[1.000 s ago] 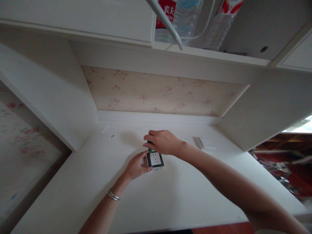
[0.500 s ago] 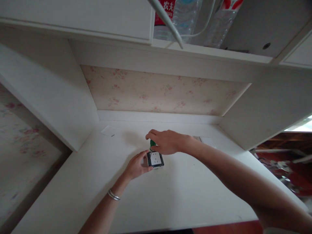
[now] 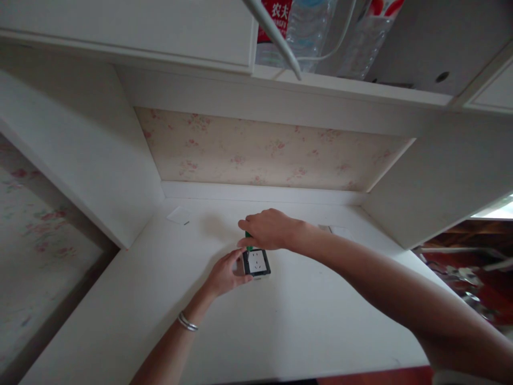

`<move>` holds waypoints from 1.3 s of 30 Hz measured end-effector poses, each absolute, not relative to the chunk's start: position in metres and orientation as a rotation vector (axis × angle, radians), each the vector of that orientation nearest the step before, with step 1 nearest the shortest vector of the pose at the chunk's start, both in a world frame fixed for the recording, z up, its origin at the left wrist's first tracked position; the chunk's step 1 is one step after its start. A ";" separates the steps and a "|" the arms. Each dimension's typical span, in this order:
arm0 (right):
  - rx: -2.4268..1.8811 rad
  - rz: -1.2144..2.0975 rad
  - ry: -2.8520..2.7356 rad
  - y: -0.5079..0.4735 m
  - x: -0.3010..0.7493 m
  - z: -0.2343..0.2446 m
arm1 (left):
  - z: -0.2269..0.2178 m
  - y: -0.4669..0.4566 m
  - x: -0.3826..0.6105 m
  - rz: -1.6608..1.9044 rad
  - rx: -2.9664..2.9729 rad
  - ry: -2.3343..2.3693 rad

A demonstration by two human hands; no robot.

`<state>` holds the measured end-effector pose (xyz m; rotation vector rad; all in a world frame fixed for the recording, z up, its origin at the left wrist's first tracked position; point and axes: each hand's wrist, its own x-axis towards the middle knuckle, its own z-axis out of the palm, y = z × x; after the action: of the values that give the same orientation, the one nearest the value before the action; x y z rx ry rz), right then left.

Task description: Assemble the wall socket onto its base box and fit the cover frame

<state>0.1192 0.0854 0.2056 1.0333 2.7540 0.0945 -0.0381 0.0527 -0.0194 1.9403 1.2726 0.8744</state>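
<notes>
A wall socket (image 3: 257, 262) with a white face and dark frame lies face up on the white desktop. My left hand (image 3: 226, 274) grips it by its left side, thumb along the near edge and fingers at the far corner. Above the socket, my right hand (image 3: 266, 230) is wrapped around the green handle of a screwdriver (image 3: 249, 241). The screwdriver stands nearly upright, its shaft pointing down at the left part of the socket's frame. Exactly where the tip rests is too small to tell.
A thin white plate (image 3: 178, 215) lies at the desk's back left, with a small dark strip beside it. Another flat white piece (image 3: 339, 231) lies behind my right forearm. Overhead, a shelf holds plastic bottles (image 3: 308, 32), and a white rod (image 3: 276, 40) hangs down in front.
My right hand has turned slightly on the screwdriver handle, its fingers more curled now. My left hand and the socket keep their place, with only a slight shift of the view.
</notes>
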 end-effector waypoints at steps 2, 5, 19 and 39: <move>0.970 -0.042 2.792 0.085 0.119 0.207 | -0.017 0.052 -0.038 0.868 1.951 1.269; 0.919 -0.080 2.763 0.083 0.118 0.207 | -0.014 0.052 -0.038 0.867 1.970 1.267; 1.051 0.040 2.713 0.091 0.116 0.209 | -0.021 0.053 -0.040 0.873 1.942 1.279; 0.876 -0.009 2.728 0.086 0.114 0.209 | -0.020 0.054 -0.040 0.874 1.981 1.258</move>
<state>0.1144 0.0860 0.2088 0.8758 2.7276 -0.0093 -0.0401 0.0540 -0.0197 1.9810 1.2581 0.8745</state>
